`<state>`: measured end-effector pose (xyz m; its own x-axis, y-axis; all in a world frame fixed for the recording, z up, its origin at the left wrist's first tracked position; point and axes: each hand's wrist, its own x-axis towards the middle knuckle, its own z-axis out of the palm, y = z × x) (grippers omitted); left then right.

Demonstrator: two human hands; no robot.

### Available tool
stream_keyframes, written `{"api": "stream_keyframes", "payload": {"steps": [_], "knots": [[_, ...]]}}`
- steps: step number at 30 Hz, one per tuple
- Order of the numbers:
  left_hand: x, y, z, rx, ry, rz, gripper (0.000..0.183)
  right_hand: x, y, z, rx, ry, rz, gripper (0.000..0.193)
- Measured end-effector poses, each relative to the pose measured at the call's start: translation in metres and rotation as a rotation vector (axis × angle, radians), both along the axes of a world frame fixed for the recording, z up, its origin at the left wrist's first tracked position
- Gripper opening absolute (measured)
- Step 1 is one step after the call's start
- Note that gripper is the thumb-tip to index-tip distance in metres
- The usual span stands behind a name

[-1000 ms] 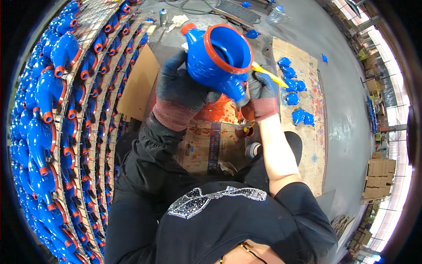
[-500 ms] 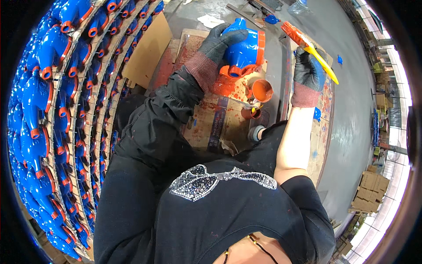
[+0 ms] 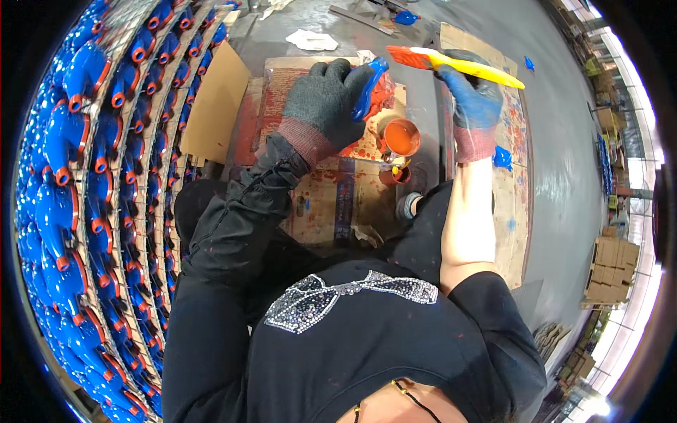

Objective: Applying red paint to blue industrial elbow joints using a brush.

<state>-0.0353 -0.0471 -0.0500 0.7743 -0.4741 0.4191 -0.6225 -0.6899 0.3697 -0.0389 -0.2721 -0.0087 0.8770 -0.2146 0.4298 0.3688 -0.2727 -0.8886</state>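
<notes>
My left hand (image 3: 328, 99), in a dark grey glove with a maroon cuff, grips a glossy blue pipe-like casting (image 3: 368, 90). The hand hides most of it; one blue edge shows to the right of the fingers. My right hand (image 3: 476, 99), gloved in dark grey and blue, is closed round a paintbrush (image 3: 486, 71) with a yellow handle. The brush's red-coated bristles point left, held in the air a little to the right of the casting. Below them stands a cup of orange-red paint (image 3: 402, 137), with a smaller reddish pot (image 3: 395, 174) beside it.
Racks of blue castings with red-painted rims (image 3: 67, 148) fill the left side. A cardboard sheet (image 3: 215, 106) stands beside them. Paint-spattered cardboard (image 3: 518, 204) lies at the right, with a blue piece (image 3: 502, 158) on it. White cloth (image 3: 312, 40) lies on the floor ahead.
My left hand has moved left and down and turned the casting, so its red-ringed openings no longer show. The brush has come left and swung from steeply slanted to nearly level.
</notes>
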Motion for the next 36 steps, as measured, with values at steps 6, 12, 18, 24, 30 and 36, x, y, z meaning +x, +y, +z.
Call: {"api": "stream_keyframes", "payload": {"steps": [6,12,18,24,30,36], "knots": [[-0.003,-0.002,-0.005,0.167,-0.035,-0.060,0.073,0.000,0.009,-0.008,-0.274,0.078,0.083,0.019],[0.002,0.002,-0.005,-0.103,0.044,-0.045,0.065,-0.008,0.008,-0.002,-0.288,0.123,0.071,0.019],[0.005,0.008,0.007,-0.813,0.534,-0.188,0.072,-0.005,-0.003,-0.007,0.098,0.005,0.055,0.029],[0.000,0.016,0.023,-1.399,1.009,-0.462,0.063,0.005,0.005,-0.031,0.795,-0.019,0.261,0.029],[0.001,0.022,0.013,-1.956,1.432,-0.772,0.057,0.013,0.027,-0.057,1.201,0.043,0.430,0.027],[-0.006,0.021,0.006,-1.437,0.959,-0.539,0.063,0.021,0.036,-0.072,1.249,0.098,0.403,0.024]]}}
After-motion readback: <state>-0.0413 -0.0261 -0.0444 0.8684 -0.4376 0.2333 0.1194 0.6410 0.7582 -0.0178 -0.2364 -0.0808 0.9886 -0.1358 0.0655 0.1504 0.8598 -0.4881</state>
